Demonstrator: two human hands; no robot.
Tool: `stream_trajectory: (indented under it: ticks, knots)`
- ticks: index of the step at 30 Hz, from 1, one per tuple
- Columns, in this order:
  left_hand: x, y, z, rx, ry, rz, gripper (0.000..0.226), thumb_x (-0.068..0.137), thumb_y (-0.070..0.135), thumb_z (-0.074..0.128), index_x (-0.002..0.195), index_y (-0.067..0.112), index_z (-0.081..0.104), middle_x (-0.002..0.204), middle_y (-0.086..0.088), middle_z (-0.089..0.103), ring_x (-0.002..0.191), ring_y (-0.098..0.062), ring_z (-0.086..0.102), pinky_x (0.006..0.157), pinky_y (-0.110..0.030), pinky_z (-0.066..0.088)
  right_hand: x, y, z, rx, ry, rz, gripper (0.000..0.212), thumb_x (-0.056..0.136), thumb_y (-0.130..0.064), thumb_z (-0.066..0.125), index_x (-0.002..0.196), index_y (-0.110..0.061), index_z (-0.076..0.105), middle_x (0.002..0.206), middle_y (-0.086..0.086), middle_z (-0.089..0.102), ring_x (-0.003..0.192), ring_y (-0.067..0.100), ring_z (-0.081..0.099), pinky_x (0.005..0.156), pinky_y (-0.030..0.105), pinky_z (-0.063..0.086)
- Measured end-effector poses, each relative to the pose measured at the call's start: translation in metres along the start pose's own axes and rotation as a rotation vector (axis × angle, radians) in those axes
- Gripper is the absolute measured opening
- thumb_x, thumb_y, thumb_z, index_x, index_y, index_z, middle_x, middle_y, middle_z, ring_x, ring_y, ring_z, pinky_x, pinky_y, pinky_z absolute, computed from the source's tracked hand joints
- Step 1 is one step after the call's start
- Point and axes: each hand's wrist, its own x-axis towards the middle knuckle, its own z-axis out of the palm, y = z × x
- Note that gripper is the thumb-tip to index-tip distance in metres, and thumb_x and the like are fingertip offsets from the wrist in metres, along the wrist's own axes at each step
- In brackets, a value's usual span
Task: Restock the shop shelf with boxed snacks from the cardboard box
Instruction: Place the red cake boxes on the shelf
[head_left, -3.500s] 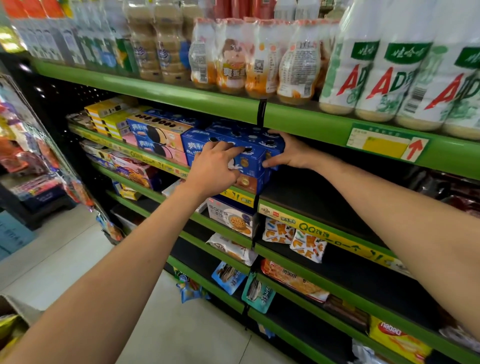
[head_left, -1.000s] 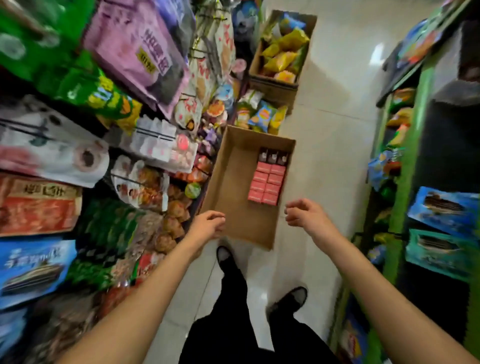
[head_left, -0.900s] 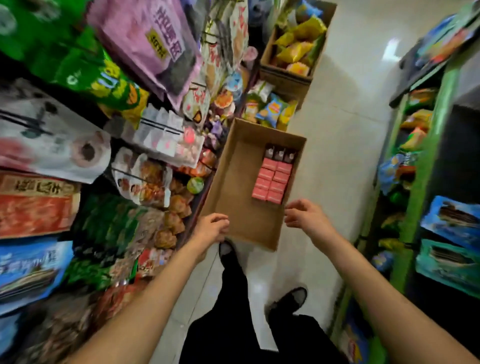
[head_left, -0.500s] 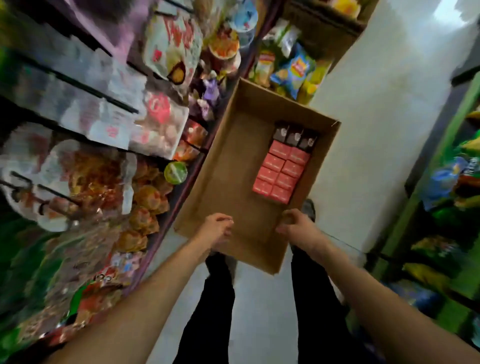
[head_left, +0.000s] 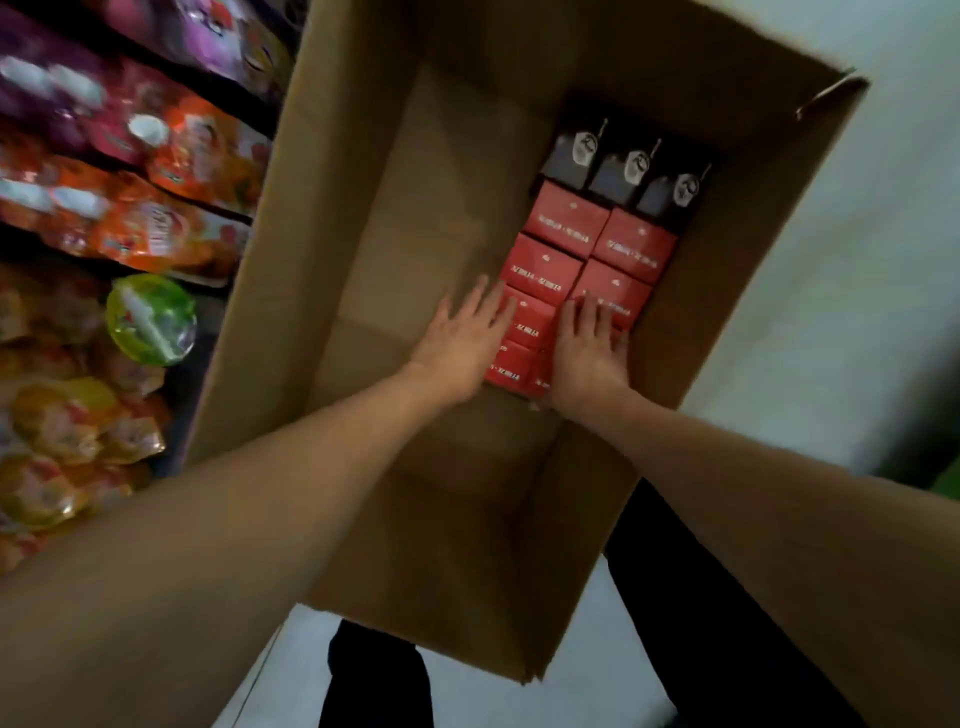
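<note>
Hands flat on red snack boxes (head_left: 543, 270) at the cardboard box (head_left: 363, 208)'s right wall.
Left hand (head_left: 462, 343) and right hand (head_left: 587, 353) lie spread, gripping nothing; scooping several tightly packed boxes could spill some.

The person is showing bare forearms, wearing no sleeves, and black trousers (head_left: 374, 675) are appearing below the box (head_left: 322, 260), either side of its corner.

The open cardboard box (head_left: 322, 270) sat on the floor. Red snack boxes (head_left: 566, 223) lay in two rows toward its 3 o'clock wall, three black boxes (head_left: 618, 176) at 12 o'clock.
</note>
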Motion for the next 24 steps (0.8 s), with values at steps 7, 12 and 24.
stream_trajectory:
  ticks: [7,12,24]
  knots:
    - [0.022,0.014,0.053,0.203,-0.014,0.041,0.118,0.083,0.013,0.069,0.142,0.009,-0.034,0.157,-0.023,-0.026,0.145,-0.041,-0.025,0.118,-0.057,0.004,-0.003,-0.014,0.054,-0.072,0.153,0.022,0.114,0.086,-0.043,0.067,0.151,-0.004,-0.018,0.16,0.023,-0.015,0.148,0.045,-0.009,0.116,0.065,0.012]
    - [0.021,0.015,0.051,0.305,0.007,0.064,0.127,0.079,0.048,0.072,0.146,0.011,-0.029,0.157,-0.027,0.003,0.147,-0.044,0.006,0.116,-0.06,0.013,-0.004,-0.006,0.058,-0.147,0.246,-0.055,0.123,0.073,-0.053,0.076,0.154,-0.008,-0.005,0.153,0.019,0.022,0.139,0.04,0.026,0.115,0.06,0.022]
    - [0.049,0.005,0.047,0.366,0.058,0.227,0.135,0.068,0.069,0.071,0.153,0.008,-0.015,0.158,-0.025,0.004,0.143,-0.046,0.016,0.095,-0.052,0.047,0.023,0.003,0.069,-0.273,0.24,-0.033,0.138,0.063,-0.07,0.072,0.152,-0.005,-0.01,0.151,0.022,0.019,0.136,0.045,0.027,0.108,0.07,0.023]
